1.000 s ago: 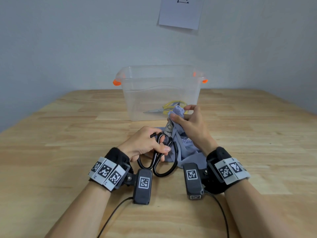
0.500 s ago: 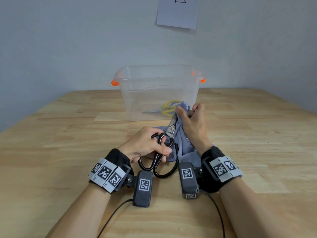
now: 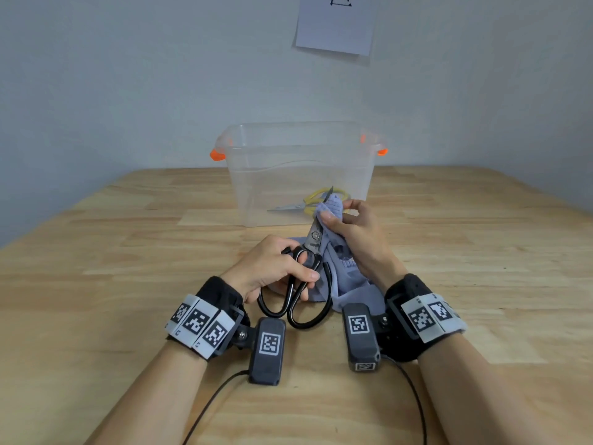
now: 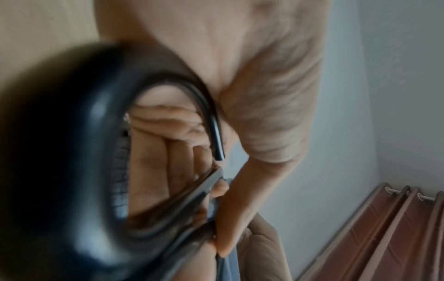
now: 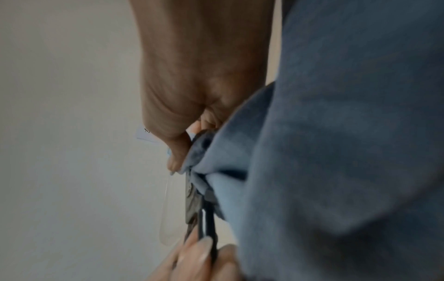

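Black-handled scissors (image 3: 309,277) with worn steel blades point away from me above the wooden table (image 3: 96,284). My left hand (image 3: 272,268) grips them by the handle loops; a loop (image 4: 60,152) fills the left wrist view. My right hand (image 3: 349,232) pinches a grey-blue cloth (image 3: 346,284) around the upper blades, thumb on the near side. In the right wrist view the cloth (image 5: 336,152) hangs beside the palm and bunches at the blade (image 5: 192,205). The blade tip pokes out above the cloth.
A clear plastic bin (image 3: 301,171) with orange handle clips stands just behind my hands, with yellow-handled scissors (image 3: 308,202) lying inside. A sheet of paper (image 3: 335,24) is taped on the wall above. Bare tabletop stretches left and right.
My right hand slid the cloth up the blades towards the tip, then eased back a little. The left hand kept its grip on the handles, hardly moving.
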### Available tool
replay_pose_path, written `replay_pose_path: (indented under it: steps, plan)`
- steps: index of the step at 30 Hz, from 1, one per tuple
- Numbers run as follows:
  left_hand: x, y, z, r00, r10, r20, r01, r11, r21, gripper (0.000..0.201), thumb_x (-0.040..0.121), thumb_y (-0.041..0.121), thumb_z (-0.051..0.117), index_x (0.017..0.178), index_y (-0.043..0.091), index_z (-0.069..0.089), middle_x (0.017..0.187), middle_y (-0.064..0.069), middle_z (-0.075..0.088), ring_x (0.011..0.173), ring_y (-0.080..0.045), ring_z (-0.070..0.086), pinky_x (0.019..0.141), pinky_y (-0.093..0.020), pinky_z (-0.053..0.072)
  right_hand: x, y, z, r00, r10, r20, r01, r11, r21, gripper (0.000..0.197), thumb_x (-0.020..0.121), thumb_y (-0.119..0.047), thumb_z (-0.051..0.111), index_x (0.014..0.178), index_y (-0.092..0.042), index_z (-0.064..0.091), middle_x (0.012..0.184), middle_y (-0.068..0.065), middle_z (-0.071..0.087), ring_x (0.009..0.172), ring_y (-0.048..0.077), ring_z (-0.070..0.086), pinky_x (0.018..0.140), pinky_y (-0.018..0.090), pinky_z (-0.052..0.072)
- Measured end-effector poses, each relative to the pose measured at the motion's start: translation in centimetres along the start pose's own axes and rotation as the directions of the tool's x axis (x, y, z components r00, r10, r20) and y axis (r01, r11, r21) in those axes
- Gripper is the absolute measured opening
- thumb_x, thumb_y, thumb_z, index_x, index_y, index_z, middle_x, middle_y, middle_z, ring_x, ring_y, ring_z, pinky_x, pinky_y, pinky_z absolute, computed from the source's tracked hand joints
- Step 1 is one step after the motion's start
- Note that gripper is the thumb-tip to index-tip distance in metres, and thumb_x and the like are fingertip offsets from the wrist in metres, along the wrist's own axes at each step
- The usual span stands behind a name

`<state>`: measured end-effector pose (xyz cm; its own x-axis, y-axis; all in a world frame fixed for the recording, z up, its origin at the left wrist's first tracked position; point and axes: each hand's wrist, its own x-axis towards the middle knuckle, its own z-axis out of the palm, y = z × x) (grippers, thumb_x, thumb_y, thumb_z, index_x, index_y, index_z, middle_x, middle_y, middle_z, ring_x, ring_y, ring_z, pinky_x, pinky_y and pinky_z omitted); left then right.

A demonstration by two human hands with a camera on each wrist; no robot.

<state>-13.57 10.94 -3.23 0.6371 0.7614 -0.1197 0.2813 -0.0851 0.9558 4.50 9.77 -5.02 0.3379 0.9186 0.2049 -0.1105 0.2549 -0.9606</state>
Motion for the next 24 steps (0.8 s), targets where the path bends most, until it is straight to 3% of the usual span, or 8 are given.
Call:
replay_pose_path:
  steps: [5,8,12,16,20,24]
  plan:
    - [0.1,-0.1,-0.2,1.0,0.023,0.021,-0.023,0.999,0.028,0.033,0.081,-0.007,0.073,0.073,0.009,0.045,0.068,-0.019,0.063,0.052,-0.026,0.065,0.054,-0.032,0.055,-0.1,-0.3,-0.1,0.998,-0.044,-0.047,0.04,0.996,-0.08,0.033,0.086,-0.017,0.076,0.106,-0.005,0.051,0.078,0.008,0.074,0.06,0.012,0.069,0.047,0.021,0.049]
    - [0.1,-0.4,-0.1,0.997,0.046,0.056,-0.049,0.997,0.053,0.032,0.08,-0.008,0.073,0.076,0.008,0.045,0.062,-0.014,0.064,0.054,-0.025,0.065,0.062,-0.037,0.055,0.2,-0.1,-0.2,0.988,-0.107,-0.114,0.091,0.987,-0.136,0.034,0.085,-0.022,0.078,0.102,-0.003,0.055,0.077,0.008,0.073,0.065,0.013,0.07,0.053,0.024,0.051]
    - [-0.1,-0.3,0.2,0.996,0.06,0.072,-0.064,0.997,0.045,0.032,0.08,-0.01,0.072,0.078,0.007,0.045,0.059,-0.014,0.064,0.053,-0.024,0.064,0.055,-0.032,0.055,0.4,0.3,-0.2,0.979,-0.124,-0.161,0.1,0.984,-0.149,0.034,0.086,-0.026,0.077,0.099,-0.005,0.054,0.083,0.019,0.073,0.071,0.024,0.068,0.064,0.038,0.052]
    - [-0.1,-0.2,0.4,0.996,0.056,0.073,-0.059,0.998,0.035,0.032,0.08,-0.01,0.072,0.077,0.007,0.045,0.06,-0.015,0.063,0.052,-0.024,0.064,0.052,-0.03,0.054,0.5,0.3,-0.3,0.959,-0.179,-0.22,0.132,0.968,-0.214,0.028,0.087,-0.029,0.075,0.09,-0.015,0.051,0.075,0.018,0.068,0.066,0.021,0.058,0.057,0.037,0.045]
    - [-0.1,-0.2,0.4,0.994,0.048,0.096,-0.052,0.998,0.04,0.031,0.08,-0.008,0.073,0.077,0.008,0.045,0.061,-0.014,0.064,0.053,-0.025,0.065,0.053,-0.031,0.055,0.5,0.3,-0.4,0.947,-0.189,-0.258,0.132,0.965,-0.225,0.037,0.078,-0.044,0.076,0.091,-0.019,0.052,0.084,0.02,0.072,0.07,0.028,0.064,0.063,0.053,0.054]
    - [0.0,-0.3,0.4,0.993,0.06,0.098,-0.065,0.997,0.046,0.031,0.08,-0.007,0.073,0.079,0.007,0.045,0.063,-0.016,0.064,0.053,-0.025,0.065,0.055,-0.032,0.055,0.7,0.3,-1.1,0.917,-0.206,-0.343,0.137,0.967,-0.213,0.035,0.077,-0.047,0.073,0.093,-0.023,0.053,0.09,0.011,0.074,0.082,0.026,0.071,0.072,0.046,0.056]
